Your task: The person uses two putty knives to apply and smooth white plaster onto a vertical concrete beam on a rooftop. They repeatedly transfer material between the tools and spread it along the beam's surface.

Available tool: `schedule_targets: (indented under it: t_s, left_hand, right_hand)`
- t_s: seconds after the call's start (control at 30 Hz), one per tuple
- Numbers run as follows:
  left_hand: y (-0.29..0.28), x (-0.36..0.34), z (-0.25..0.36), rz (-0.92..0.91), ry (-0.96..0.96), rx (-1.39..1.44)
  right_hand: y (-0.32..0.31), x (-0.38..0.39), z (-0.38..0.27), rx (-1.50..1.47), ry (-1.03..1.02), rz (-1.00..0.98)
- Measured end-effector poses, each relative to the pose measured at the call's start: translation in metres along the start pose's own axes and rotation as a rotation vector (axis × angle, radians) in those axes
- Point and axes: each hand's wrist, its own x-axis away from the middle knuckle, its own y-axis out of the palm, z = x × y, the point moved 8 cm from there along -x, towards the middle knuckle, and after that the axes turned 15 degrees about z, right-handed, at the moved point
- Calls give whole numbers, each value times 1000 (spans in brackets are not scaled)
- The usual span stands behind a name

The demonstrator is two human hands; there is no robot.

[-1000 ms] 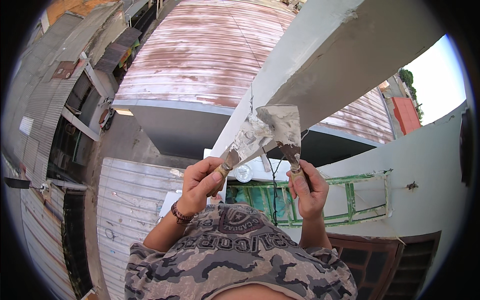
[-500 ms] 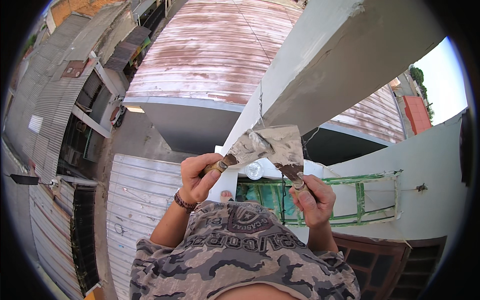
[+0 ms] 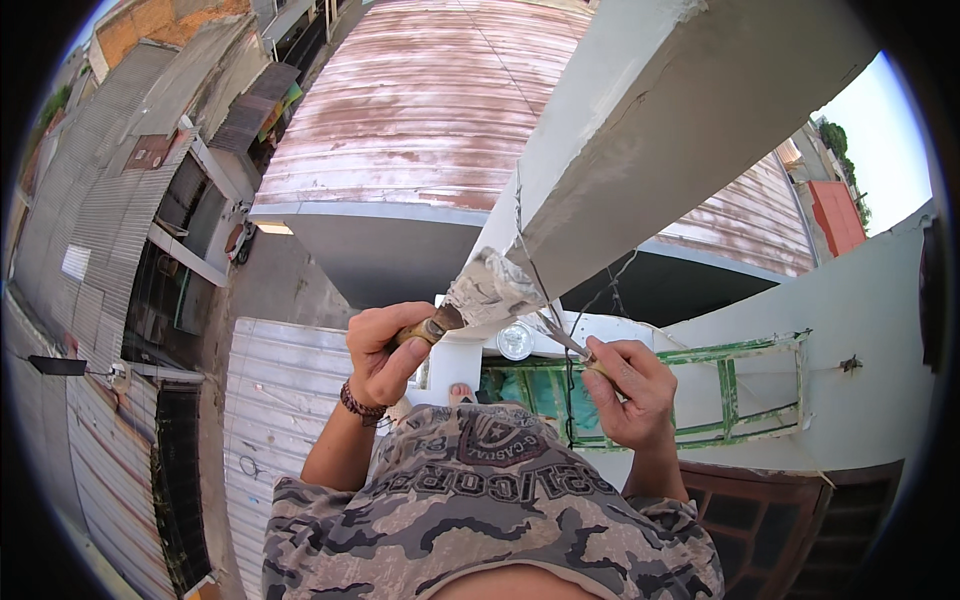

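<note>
My left hand (image 3: 378, 358) is closed round the wooden handle of a putty knife (image 3: 424, 330). Wet grey-white putty (image 3: 495, 285) is heaped over that blade. In my right hand (image 3: 632, 395), the fingers grip a second putty knife (image 3: 564, 336), its blade turned nearly edge-on and pointing up to the left. The tip of this blade is close to the putty; whether they touch I cannot tell. Both tools are held in front of my chest, just below a grey plastered beam (image 3: 650, 150) with a rough edge.
Thin twisted wires (image 3: 522, 225) hang beside the beam. A green paint-spattered ladder (image 3: 728, 392) lies to the right, near a round clear glass object (image 3: 515, 342). My bare foot (image 3: 461, 392) shows far below. Corrugated roofs (image 3: 400, 120) and a lane lie beyond.
The right putty knife has turned from broad face showing to nearly edge-on. The two blades have come apart, and the putty is now gathered on the left one.
</note>
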Motion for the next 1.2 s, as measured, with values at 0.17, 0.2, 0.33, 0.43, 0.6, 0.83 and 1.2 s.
schedule_targets:
  t_s: [0.17, 0.2, 0.33, 0.43, 0.6, 0.83, 1.2]
  left_hand:
    - [-15, 3, -12, 148, -82, -32]
    - [-16, 3, -13, 156, -89, -45]
    - [-2, 9, -14, 70, -156, -54]
    - [1, 11, -13, 51, -167, -111]
    - [-2, 9, -7, 32, -173, -145]
    - [-3, 4, -5, 28, -218, -119]
    - [2, -1, 6, 9, -164, -184]
  right_hand:
    - [-10, 17, 43, -321, 478, 47]
    - [-8, 24, 51, -482, 652, 34]
    - [2, 27, 52, -744, 760, 63]
    - [5, 24, 46, -764, 730, 67]
    - [-2, 12, 33, -504, 486, 57]
    - [-3, 0, 21, -368, 308, 40]
    - [-16, -6, 13, -216, 135, 79]
